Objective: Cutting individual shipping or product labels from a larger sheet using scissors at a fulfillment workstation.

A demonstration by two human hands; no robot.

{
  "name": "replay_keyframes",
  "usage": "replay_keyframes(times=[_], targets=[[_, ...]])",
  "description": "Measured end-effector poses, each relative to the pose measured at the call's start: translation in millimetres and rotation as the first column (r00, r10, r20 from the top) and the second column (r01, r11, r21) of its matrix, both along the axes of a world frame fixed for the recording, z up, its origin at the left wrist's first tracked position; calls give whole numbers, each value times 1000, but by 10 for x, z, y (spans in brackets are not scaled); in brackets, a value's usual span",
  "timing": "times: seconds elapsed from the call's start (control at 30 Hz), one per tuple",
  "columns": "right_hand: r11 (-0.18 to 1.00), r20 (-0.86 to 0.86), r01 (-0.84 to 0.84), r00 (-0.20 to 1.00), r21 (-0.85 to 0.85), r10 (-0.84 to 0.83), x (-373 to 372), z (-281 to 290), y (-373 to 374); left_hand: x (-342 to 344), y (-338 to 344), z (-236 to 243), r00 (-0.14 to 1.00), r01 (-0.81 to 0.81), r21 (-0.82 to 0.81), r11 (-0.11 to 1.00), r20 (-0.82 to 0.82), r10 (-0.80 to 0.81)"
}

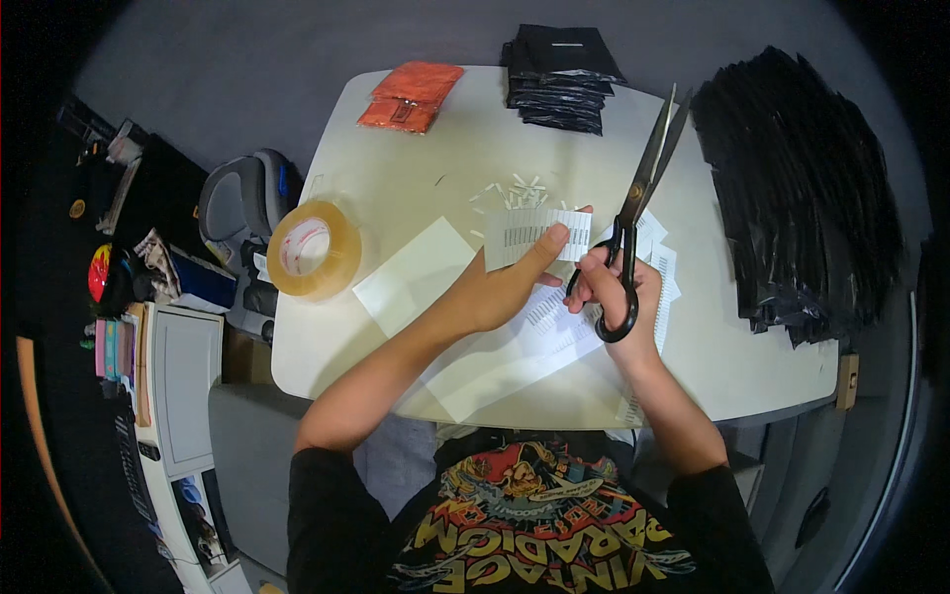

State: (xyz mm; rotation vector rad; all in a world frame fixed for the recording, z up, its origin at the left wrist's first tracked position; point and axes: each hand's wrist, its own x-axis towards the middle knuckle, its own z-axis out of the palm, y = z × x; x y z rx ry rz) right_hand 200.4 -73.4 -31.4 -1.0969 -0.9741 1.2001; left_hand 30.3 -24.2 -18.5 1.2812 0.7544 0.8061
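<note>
Between the thumb and fingers of my left hand point(510, 287) is a small white sheet of printed labels point(520, 236), held over the middle of the table. My right hand point(625, 292) grips black-handled scissors point(633, 203), whose blades point away from me and stand slightly apart. The scissors are just right of the label sheet, and the right fingertips come close to its lower right corner. Beyond the sheet lies a small heap of cut paper strips point(522, 190). Under my hands, several white printed sheets point(455, 371) overlap on the table.
A big roll of clear tape point(341, 252) rests at the table's left edge. Orange packages point(411, 94) lie far left, and a stack of black plastic packages point(562, 74) at the far edge. A large pile of black packages point(792, 188) covers the right side of the white table point(732, 371).
</note>
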Motion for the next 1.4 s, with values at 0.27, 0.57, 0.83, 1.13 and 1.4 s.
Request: replay_keyframes(times=[0.27,0.57,0.83,1.13,1.4], targets=[[998,67,16,998,55,-20,34,-12,33,22,9,34,999,-27,-76,997,31,29],[961,172,-267,946,-67,275,3,26,-98,-207,264,200,926,-228,-91,969,287,245],[921,429,-389,826,-33,365,-56,-48,-172,-300,327,138,941,-268,-122,956,180,286],[901,356,-430,834,-62,422,-31,-158,-161,-295,245,266,912,-369,-112,923,148,383],[906,409,-416,815,-81,411,-55,-143,-154,-247,254,167,892,-409,-108,906,162,422]])
